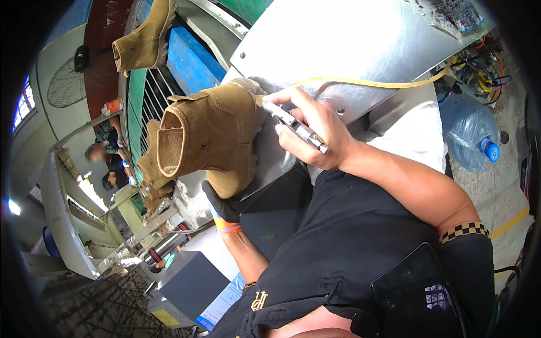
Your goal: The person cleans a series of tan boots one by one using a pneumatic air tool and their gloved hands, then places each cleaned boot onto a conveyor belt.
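Observation:
A tan work boot (211, 127) is held on its side over the edge of a metal bench, its open top toward the left. My left hand (221, 204), in a dark glove with an orange-edged cuff, grips it from below by the heel; the fingers are partly hidden behind the boot. My bare right hand (318, 132) is closed round a silver metal tool (296, 125) that looks like a small spray gun. Its tip is close to the boot's sole edge; whether it touches, I cannot tell. A yellow hose (372, 83) runs from beside that hand to the right.
The shiny metal panel (321, 42) spreads ahead. Another tan boot (147, 39) stands at the upper left near a blue box (194, 59), and several more boots (152, 169) line a rack. At right are a large clear bottle (470, 132) and tangled wires. Two people work far left.

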Motion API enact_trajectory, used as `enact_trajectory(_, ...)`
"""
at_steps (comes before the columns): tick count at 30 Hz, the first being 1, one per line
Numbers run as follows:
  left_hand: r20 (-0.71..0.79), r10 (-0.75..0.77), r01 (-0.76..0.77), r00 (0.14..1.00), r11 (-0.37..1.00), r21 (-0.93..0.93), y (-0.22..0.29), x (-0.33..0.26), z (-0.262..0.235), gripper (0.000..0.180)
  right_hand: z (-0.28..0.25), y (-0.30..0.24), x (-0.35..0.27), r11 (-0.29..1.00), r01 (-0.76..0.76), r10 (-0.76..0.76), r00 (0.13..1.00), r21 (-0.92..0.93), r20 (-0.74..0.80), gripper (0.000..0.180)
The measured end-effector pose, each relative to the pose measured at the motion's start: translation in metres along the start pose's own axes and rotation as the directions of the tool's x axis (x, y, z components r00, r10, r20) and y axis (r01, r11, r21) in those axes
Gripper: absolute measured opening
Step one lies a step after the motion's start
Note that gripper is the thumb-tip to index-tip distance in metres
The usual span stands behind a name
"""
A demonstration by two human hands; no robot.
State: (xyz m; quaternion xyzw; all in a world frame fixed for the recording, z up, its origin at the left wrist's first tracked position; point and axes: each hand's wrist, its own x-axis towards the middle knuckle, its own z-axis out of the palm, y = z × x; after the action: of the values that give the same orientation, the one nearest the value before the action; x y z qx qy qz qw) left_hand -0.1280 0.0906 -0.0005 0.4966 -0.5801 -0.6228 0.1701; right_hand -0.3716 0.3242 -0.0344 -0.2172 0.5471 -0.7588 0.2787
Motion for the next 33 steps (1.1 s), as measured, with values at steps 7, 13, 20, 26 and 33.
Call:
enact_trajectory(7,0.021,-0.239,0.236,0.971,0.968,0.090,-0.010,-0.053,0.019,0.071,-0.001,-0.002,-0.008,0.999,-0.036,0.036,0.999,-0.030,-0.001,0.045)
enact_trajectory(13,0.240,-0.388,0.415,0.890,0.907,-0.073,-0.001,-0.081,0.076,0.074,-0.001,0.000,-0.019,1.000,-0.030,0.029,0.999,0.009,0.019,0.045)
enact_trajectory(20,0.364,-0.440,0.536,0.821,0.814,-0.225,-0.002,-0.086,0.102,0.082,-0.006,0.005,-0.027,0.996,-0.013,0.007,0.998,0.090,0.066,0.046)
enact_trajectory(26,0.458,-0.420,0.558,0.783,0.799,-0.222,0.001,-0.088,0.125,0.085,-0.019,-0.009,-0.037,1.000,-0.031,0.031,0.995,-0.008,0.090,0.042)
enact_trajectory(33,0.545,-0.397,0.584,0.739,0.780,-0.224,-0.001,-0.091,0.142,0.088,-0.039,-0.022,-0.057,0.988,-0.152,0.155,0.979,-0.032,0.132,0.039)
